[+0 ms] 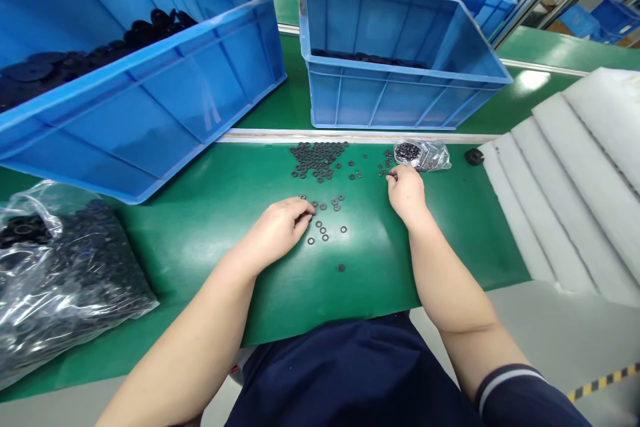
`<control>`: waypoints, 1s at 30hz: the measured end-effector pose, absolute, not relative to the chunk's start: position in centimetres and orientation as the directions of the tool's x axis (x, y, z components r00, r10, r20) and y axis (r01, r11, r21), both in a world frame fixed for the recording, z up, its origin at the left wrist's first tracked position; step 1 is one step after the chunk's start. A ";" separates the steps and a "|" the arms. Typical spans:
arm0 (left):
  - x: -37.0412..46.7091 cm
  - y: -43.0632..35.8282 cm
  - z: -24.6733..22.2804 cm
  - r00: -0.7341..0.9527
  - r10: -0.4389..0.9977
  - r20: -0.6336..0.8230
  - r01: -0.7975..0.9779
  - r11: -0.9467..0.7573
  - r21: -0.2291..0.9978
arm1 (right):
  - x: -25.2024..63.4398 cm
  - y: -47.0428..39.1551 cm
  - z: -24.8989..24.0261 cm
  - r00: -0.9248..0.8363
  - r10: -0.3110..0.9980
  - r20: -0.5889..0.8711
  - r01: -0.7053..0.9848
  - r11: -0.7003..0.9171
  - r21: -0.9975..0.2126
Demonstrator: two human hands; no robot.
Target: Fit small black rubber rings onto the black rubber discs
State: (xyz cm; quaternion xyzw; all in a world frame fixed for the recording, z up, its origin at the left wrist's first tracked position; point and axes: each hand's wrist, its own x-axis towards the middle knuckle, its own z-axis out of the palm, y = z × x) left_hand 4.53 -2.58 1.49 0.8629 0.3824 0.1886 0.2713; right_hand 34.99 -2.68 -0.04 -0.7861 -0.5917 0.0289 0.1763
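Observation:
My left hand [286, 225] rests on the green table among loose black rubber rings [323, 231], its thumb and fingers bent together. One ring [315, 203] lies right at its fingertips; what the fingers hold, if anything, is hidden. Further right, my right hand [407, 192] pinches down beside a scatter of small black parts [388, 159], and I cannot make out what is in the pinch. Just behind it lies a small clear bag [434, 155], its mouth showing many tiny dark parts. A dense cluster of black rings [320, 159] is spread between and beyond both hands.
Two blue bins [240, 60] [400, 101] with black parts stand at the back. A large clear bag [75, 280] of dark parts sits at left. White foam sheets [565, 180] are stacked at right, with a black round piece [474, 157] beside them.

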 end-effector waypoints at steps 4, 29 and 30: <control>4.4 -2.6 1.4 0.607 0.786 0.121 0.598 -0.551 0.582 | 34.7 -2.7 0.1 0.284 0.947 0.151 0.929 -0.232 -0.289; 7.3 -5.7 2.1 0.665 0.671 0.328 0.524 -0.732 0.435 | 35.8 -2.3 0.0 0.381 0.898 0.222 0.853 -0.248 -0.459; 8.2 -7.0 2.2 0.757 0.565 0.330 0.420 -0.806 0.416 | 35.8 -2.3 -0.1 0.370 0.904 0.214 0.856 -0.243 -0.456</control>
